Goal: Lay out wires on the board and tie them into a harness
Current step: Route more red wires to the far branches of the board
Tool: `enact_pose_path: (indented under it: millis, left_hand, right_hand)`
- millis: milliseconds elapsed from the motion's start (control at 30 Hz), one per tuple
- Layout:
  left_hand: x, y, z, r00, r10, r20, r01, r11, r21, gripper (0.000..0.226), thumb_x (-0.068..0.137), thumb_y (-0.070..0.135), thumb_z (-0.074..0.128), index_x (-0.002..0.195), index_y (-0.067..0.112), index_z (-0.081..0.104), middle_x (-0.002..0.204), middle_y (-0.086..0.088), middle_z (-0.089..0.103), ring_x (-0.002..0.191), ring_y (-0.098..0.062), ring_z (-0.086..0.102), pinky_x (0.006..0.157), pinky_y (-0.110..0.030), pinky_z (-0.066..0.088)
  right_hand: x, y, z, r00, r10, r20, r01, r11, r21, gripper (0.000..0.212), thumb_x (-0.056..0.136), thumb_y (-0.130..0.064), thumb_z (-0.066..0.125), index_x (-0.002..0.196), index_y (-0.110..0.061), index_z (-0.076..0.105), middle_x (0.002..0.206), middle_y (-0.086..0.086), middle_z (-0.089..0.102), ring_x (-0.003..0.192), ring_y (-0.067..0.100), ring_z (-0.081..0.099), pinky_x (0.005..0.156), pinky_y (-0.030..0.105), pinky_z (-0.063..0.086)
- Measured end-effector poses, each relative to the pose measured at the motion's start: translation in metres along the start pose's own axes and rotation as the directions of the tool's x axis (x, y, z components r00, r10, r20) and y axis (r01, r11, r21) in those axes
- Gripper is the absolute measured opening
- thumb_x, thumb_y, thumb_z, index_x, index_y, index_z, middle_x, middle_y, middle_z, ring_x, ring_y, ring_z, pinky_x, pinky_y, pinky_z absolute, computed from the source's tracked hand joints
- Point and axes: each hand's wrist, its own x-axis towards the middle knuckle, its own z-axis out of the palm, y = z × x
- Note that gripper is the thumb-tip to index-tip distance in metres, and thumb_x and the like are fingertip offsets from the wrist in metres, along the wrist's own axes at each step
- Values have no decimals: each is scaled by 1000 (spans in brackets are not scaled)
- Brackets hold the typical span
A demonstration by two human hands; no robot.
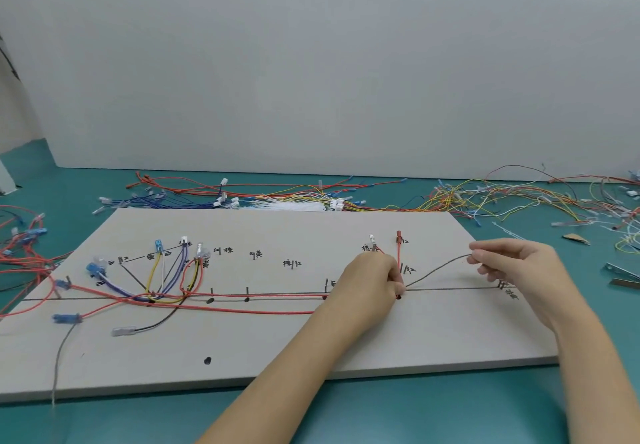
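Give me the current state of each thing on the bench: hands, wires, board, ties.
left hand: curled, pressing red wires to the board
right hand: pinching the grey wire end, raised
grey wire: slack arc between the hands, not yet routed
red wires: laid along the board's main line
board: flat on the table, partly wired
zip ties: loose bunch behind the board, unused
spare wires: tangled piles on the table

A flat grey board (pixel 277 346) lies on the table. Red, blue, yellow and white wires (pixel 166 281) spread over its left part. A long red wire (pixel 263 311) runs along its black line. A grey wire (pixel 436 270) lifts off its right side.
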Motion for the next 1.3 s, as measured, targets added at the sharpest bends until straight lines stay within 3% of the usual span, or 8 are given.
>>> enact_pose_path:
  millis: [100, 367, 500, 667, 767, 1033, 1167, 1300]
  left_hand:
    - [0, -2, 1, 1000, 10, -6, -10, 1000, -6, 8, 88, 13, 63, 81, 13, 66, 88, -3, 70, 86, -18, 62, 80, -32, 50]
    - [-1, -1, 2, 999, 39, -25, -40, 999, -7, 8, 88, 13, 64, 82, 11, 69, 89, -4, 70, 87, -19, 61, 82, -35, 50]
    - [-1, -2, 2, 998, 52, -22, -53, 999, -11, 7, 88, 13, 64, 83, 11, 69, 89, -4, 70, 87, -18, 60, 82, -34, 50]
    - [0, -2, 1, 998, 63, 12, -63, 998, -5, 8, 89, 11, 61, 83, 12, 66, 88, -3, 66, 85, -17, 58, 80, -34, 49]
    - [1, -3, 3, 995, 93, 41, -94, 995, 30, 10, 92, 11, 56, 89, 14, 65, 94, -3, 60, 92, -17, 52, 81, -31, 44]
    - [0, -3, 6, 993, 90, 77, -99, 988, 121, 12, 99, 16, 43, 99, 15, 55, 111, -5, 52, 107, -23, 42, 93, -35, 39]
    - [0, -2, 1, 996, 49, 70, -48, 999, -20, 12, 97, 13, 44, 91, 18, 53, 101, -2, 61, 100, -22, 53, 89, -40, 46]
    - [-2, -7, -3, 998, 33, 48, -26, 989, -145, 13, 92, 11, 54, 86, 19, 63, 87, 1, 69, 77, -10, 62, 81, -31, 52]
  right_hand:
    - [1, 5, -10, 996, 67, -62, -67, 998, 4, 10, 78, 1, 73, 88, 0, 73, 72, 10, 74, 53, 8, 63, 49, 15, 51]
    - [2, 18, -17, 949, 176, -263, -197, 979, -56, 19, 74, -22, 82, 73, -5, 73, 47, -1, 54, 35, 5, 38, 35, 12, 36]
    - [5, 26, -17, 955, 180, -236, -215, 968, -132, 17, 86, -16, 72, 81, 0, 72, 54, 4, 52, 48, 15, 37, 33, 13, 32]
    - [7, 28, -17, 960, 113, -258, -166, 967, -193, 7, 88, -8, 67, 91, -14, 69, 57, 7, 52, 50, 17, 43, 42, 21, 35]
    - [6, 27, -20, 964, 130, -231, -162, 979, -127, 11, 89, -5, 63, 91, -13, 69, 58, 8, 47, 45, 15, 36, 33, 13, 26]
    - [4, 24, -21, 966, 156, -207, -171, 984, -55, 12, 90, -4, 61, 92, -12, 70, 60, 6, 44, 47, 15, 33, 35, 13, 24]
    - [2, 23, -19, 965, 164, -203, -185, 979, -90, 11, 88, -5, 64, 90, -13, 71, 59, 7, 45, 49, 17, 33, 35, 13, 26]
    - [1, 22, -17, 963, 152, -222, -184, 974, -130, 9, 86, -5, 66, 89, -12, 70, 54, 5, 47, 47, 16, 35, 33, 13, 27]
